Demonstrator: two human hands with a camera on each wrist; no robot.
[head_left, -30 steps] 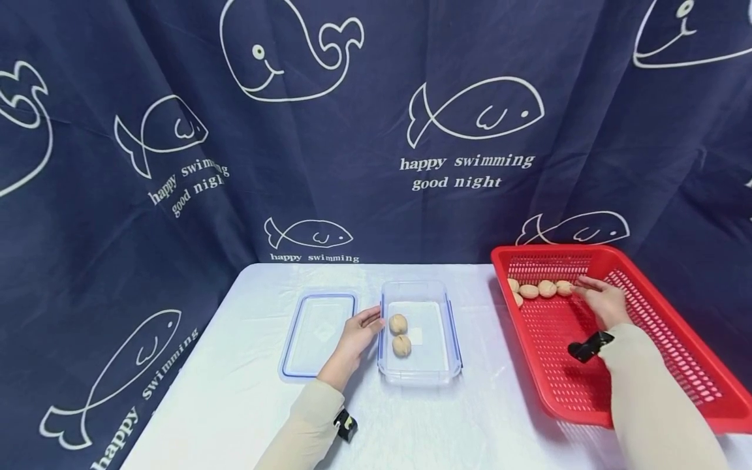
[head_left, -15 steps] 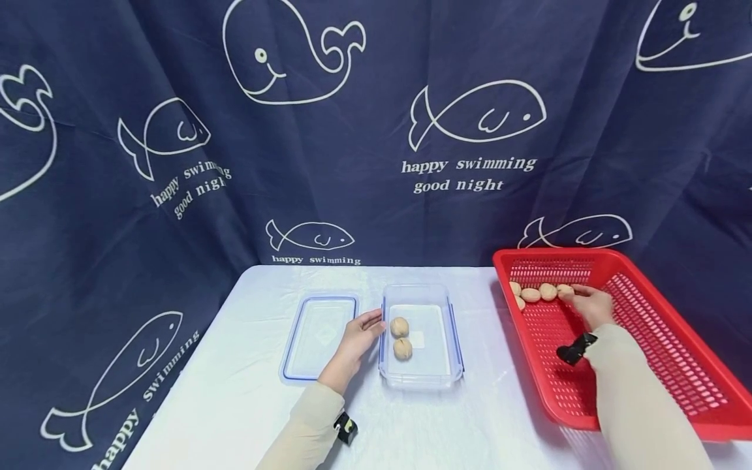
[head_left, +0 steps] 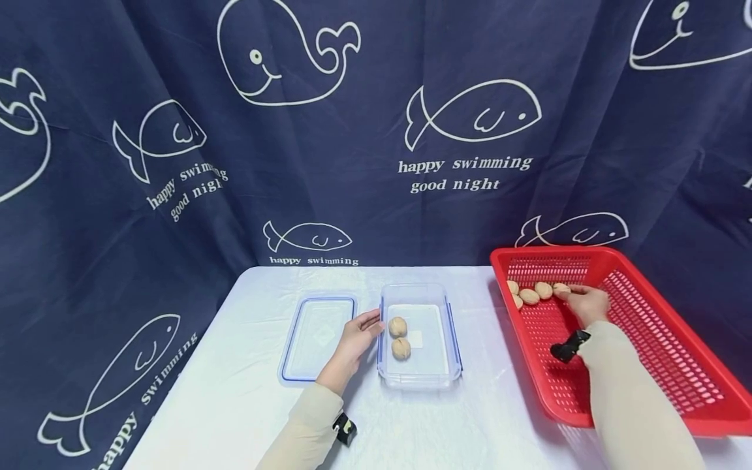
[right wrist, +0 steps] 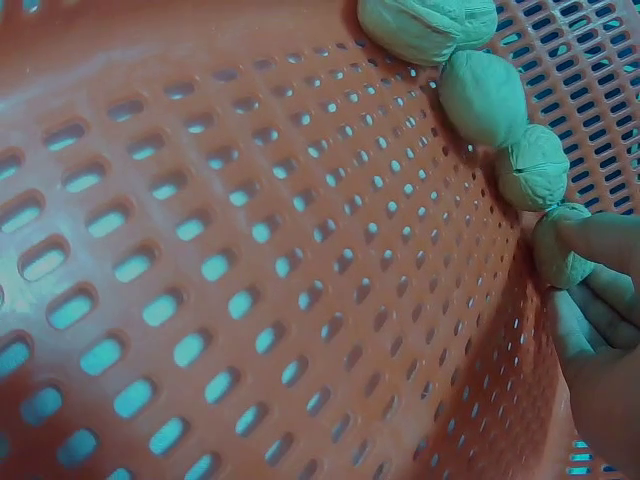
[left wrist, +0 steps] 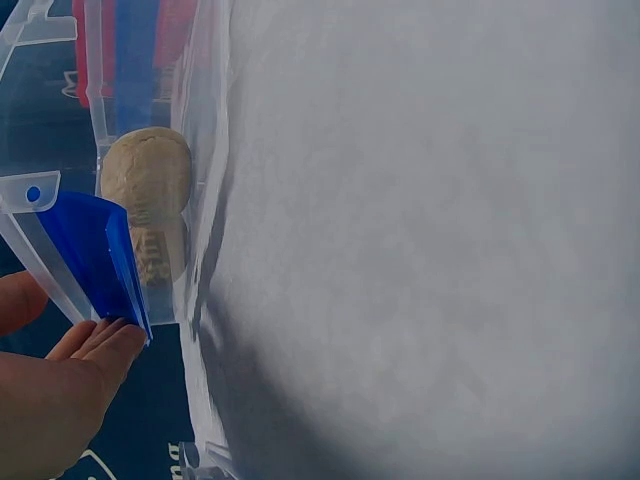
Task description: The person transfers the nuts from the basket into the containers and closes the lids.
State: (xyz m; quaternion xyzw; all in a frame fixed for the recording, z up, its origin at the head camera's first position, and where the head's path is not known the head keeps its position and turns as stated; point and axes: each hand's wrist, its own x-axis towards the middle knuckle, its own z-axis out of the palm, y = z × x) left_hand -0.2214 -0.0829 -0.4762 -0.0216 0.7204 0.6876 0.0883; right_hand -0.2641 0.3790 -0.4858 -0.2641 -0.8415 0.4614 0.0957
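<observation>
In the head view my right hand (head_left: 589,305) reaches into the red basket (head_left: 664,326) and pinches a walnut (head_left: 561,290) at the end of a row. Up close in the right wrist view, thumb and fingers lie on either side of that walnut (right wrist: 560,250), which touches its neighbour (right wrist: 533,168). My left hand (head_left: 355,337) rests against the left side of a clear plastic container (head_left: 431,356). Its fingertips touch the blue latch flap (left wrist: 95,255) in the left wrist view. Inside the container lie two walnuts, one farther back (head_left: 397,326) and one nearer (head_left: 401,348).
Left of the container lies its clear lid with a blue seal (head_left: 320,338). More walnuts (head_left: 529,297) sit along the basket's far left corner. The basket's raised rim stands between the right hand and the container. A dark blue curtain (head_left: 376,196) hangs behind the white table (head_left: 229,391).
My right hand has moved left and its fingers have closed on the end walnut, which has shifted slightly left. The left hand and the container stay put.
</observation>
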